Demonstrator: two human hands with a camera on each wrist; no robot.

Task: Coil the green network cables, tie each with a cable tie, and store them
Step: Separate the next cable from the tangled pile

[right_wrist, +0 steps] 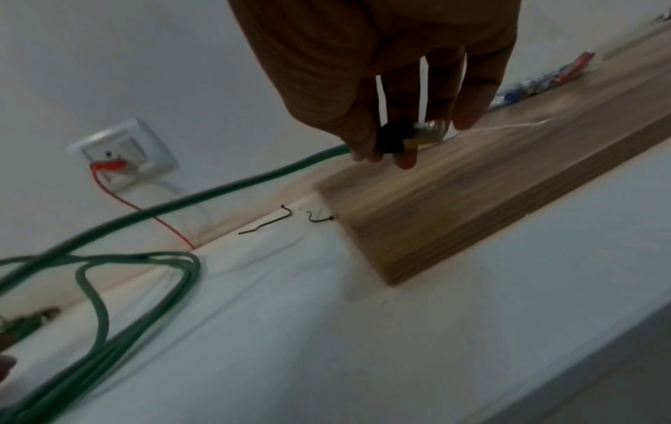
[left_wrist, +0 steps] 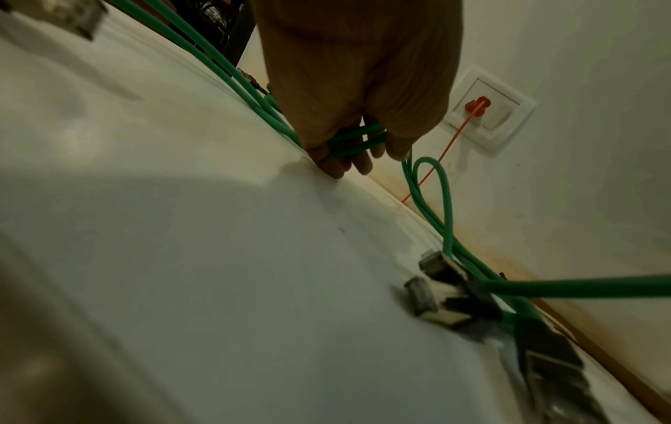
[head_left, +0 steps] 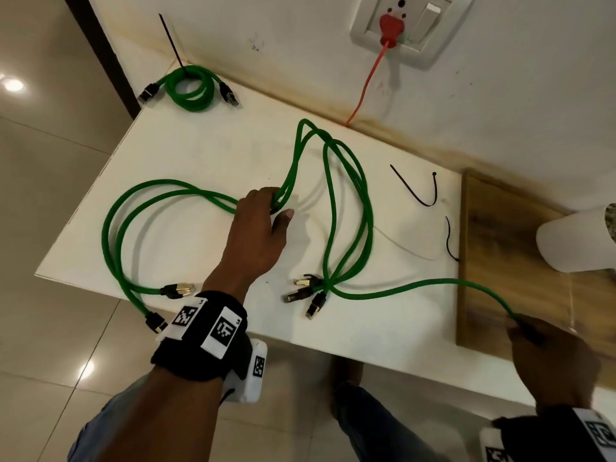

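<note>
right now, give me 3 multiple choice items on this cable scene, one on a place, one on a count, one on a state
1. Where does the coiled cable lie?
A. far left corner of the table
B. on the wooden board
C. on the floor

2. How many loose black cable ties lie near the wooden board?
A. none
B. two
C. five

3. What is the right hand doing?
A. resting flat
B. pinching a cable's connector end
C. holding a cable tie

Answers:
1 A, it sits by the wall at the table corner.
2 B, two ties show.
3 B, its fingers pinch the plug.
</note>
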